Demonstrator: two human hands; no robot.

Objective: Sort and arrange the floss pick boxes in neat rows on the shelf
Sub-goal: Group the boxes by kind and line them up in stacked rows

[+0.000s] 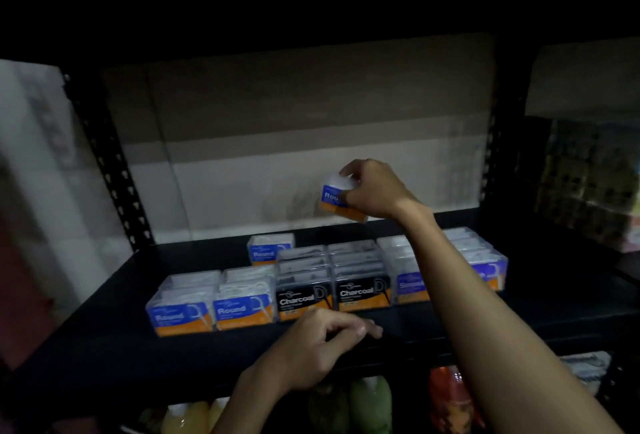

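**Blue "Round" box held above the shelf rows**

A clear plastic floss pick box with a blue and orange "Round" label (341, 198) is lifted, tilted, above the back of the black metal shelf (104, 340), pinched from above by the right hand (375, 191). Below it, clear boxes stand in rows: blue "Round" boxes (213, 309) at left, black "Charcoal" boxes (334, 290) in the middle, more blue-labelled boxes (485, 260) at right. The left hand (323, 343) hovers at the shelf's front edge, fingers loosely curled, holding nothing.
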